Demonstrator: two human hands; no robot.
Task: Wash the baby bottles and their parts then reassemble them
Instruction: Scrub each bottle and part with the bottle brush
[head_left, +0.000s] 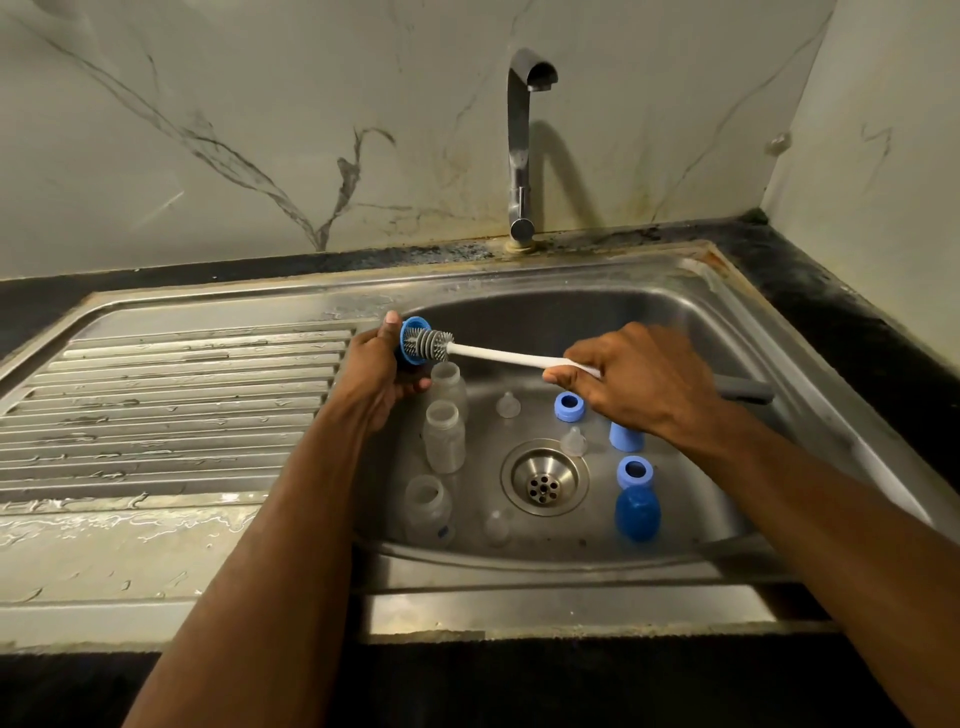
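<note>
Sink basin (701, 332) right of centre frame, draining board (171, 405) to its left, tap (521, 156) behind. In basin: three bottles (444, 436) along left side, drain (544, 483) centre, collar rings (569, 406) and caps (637, 512) at right.

A home kitchen, clearly: under both hands a steel sink (675, 322) with its drain (544, 484), a ridged draining board (171, 405) left of the left hand, a tap (522, 145) beyond them, marble-look wall (234, 130), dark countertop (831, 301) past the right hand.
</note>
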